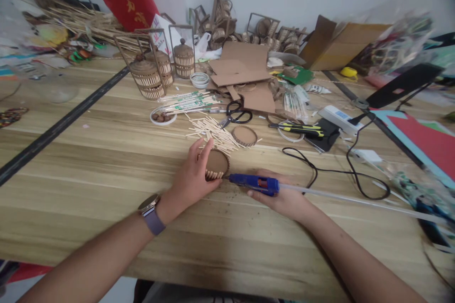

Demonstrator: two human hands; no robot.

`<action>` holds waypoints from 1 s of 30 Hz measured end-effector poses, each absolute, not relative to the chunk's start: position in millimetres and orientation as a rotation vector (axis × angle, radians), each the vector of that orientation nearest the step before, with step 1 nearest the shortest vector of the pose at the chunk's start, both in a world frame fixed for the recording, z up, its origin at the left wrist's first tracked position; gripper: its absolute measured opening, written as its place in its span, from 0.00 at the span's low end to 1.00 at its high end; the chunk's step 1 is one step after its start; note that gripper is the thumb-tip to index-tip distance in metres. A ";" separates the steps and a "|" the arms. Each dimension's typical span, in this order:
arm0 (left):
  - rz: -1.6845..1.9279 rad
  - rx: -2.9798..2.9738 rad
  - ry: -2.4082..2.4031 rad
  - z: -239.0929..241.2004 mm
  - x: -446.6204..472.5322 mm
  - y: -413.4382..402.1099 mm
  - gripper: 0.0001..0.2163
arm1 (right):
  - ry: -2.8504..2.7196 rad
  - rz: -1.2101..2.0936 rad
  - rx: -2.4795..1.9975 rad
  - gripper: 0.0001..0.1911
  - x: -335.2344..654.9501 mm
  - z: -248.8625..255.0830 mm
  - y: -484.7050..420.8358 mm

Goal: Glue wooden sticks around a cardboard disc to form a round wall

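Observation:
My left hand (pixel 194 175) rests on a round brown cardboard disc (pixel 216 163) with short wooden sticks along its near edge; the fingers curl over its left rim and hold it on the wooden table (pixel 106 165). My right hand (pixel 284 199) grips a blue hot glue gun (pixel 254 183), its nozzle pointing left at the disc's lower edge. A clear glue stick (pixel 337 196) trails out of the gun to the right. A pile of loose wooden sticks (pixel 213 132) lies just behind the disc.
Behind the sticks lie a second disc (pixel 244 136), scissors (pixel 236 114), a utility knife (pixel 296 129), a small bowl (pixel 162 116) and packed chopsticks (pixel 190 102). Stick baskets (pixel 149 75), cardboard sheets (pixel 245 71) and a box (pixel 341 42) stand further back. A black cable (pixel 334 170) loops at right.

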State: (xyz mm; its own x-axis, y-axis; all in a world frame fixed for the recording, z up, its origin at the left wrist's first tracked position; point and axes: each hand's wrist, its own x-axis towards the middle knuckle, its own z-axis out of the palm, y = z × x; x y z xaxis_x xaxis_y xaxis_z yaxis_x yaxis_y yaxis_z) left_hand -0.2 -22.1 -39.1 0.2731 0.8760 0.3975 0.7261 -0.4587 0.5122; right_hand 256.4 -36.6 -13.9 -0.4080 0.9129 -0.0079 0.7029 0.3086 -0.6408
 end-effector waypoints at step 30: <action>0.953 2.333 1.477 -39.0 -0.8 -21.3 0.48 | -2.279 0.748 -1.329 0.12 248.5 -3.4 -38.5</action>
